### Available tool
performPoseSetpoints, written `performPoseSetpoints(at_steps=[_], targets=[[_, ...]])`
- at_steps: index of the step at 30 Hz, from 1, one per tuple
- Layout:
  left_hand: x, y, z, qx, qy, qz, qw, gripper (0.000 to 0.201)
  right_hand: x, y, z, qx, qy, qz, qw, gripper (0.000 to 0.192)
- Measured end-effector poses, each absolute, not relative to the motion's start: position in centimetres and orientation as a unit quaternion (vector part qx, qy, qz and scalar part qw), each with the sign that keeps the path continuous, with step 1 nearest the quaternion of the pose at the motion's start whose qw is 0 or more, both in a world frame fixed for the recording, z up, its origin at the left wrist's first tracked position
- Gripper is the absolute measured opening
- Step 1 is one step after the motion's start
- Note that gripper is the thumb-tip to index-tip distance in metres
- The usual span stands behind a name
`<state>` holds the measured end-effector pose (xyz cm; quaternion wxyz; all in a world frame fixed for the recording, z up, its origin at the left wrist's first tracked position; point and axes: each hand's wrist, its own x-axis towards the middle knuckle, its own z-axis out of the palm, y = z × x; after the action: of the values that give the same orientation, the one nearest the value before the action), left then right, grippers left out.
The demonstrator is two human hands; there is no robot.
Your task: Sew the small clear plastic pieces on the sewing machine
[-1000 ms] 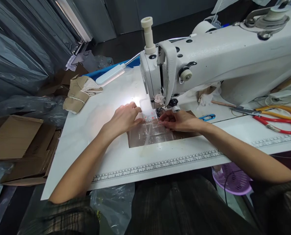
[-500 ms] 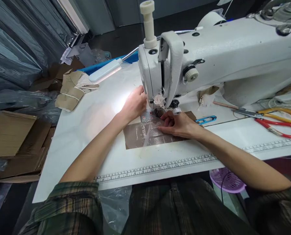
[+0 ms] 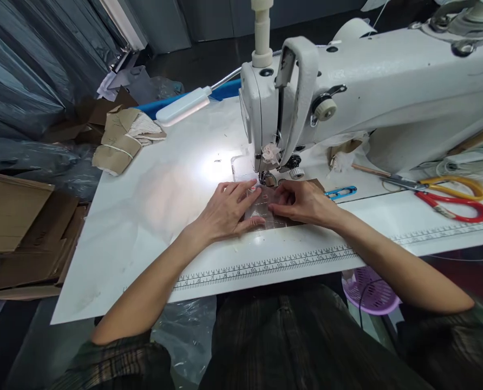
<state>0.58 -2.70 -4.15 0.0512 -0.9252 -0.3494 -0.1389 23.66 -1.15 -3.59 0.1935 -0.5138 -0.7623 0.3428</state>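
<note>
Left grip (image 3: 225,211), right grip (image 3: 302,201): open, flat on clear plastic piece (image 3: 261,212) below needle.

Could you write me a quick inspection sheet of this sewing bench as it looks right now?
Surface: white table with printed ruler strip, lit by lamp.
Job's things: clear plastic piece lying flat in front of the needle of the sewing machine.
Clutter: red scissors, yellow scissors, blue thread snips, folded brown paper bundle.
Hands: left hand and right hand pressed flat on the plastic.
Cables: white cord beside the machine.
Surroundings: cardboard boxes, purple basket.
</note>
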Motion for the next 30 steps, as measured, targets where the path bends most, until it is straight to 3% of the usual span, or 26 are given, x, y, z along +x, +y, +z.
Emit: performPoseSetpoints(at_steps=[4,7,13,18,21,26,30], targets=[[0.4,-3.2,-4.5,-0.875,-0.382,-0.275,0.109,0.031,24.0,-2.4,-4.4,-0.506,-0.754,0.338,0.245,0.016],[1.1,-4.0,-4.4,-0.863,-0.366,-0.317,0.143,0.029,23.5,-3.1,-5.0,-0.483,-0.780,0.289,0.275,0.014],[2.4,-4.3,-5.3,-0.903,-0.322,-0.275,0.073,0.026,22.9,-3.8,-4.9,-0.423,-0.858,0.188,0.223,0.021],[1.5,-3.5,-5.8,-0.911,-0.321,-0.259,-0.027,0.012,24.7,-1.4,-3.6,-0.340,-0.866,0.310,0.195,0.026],[1.1,-3.3,-5.7,-0.912,-0.313,-0.265,-0.012,0.012,25.6,0.3,-3.7,-0.373,-0.851,0.320,0.186,0.027],[1.3,-3.4,-5.6,-0.915,-0.299,-0.269,0.041,0.009,25.7,0.7,-5.5,-0.314,-0.891,0.222,0.241,0.032],[1.4,-3.4,-5.3,-0.915,-0.304,-0.258,0.065,0.008,25.7,0.5,-6.1,-0.288,-0.913,0.181,0.223,0.034]])
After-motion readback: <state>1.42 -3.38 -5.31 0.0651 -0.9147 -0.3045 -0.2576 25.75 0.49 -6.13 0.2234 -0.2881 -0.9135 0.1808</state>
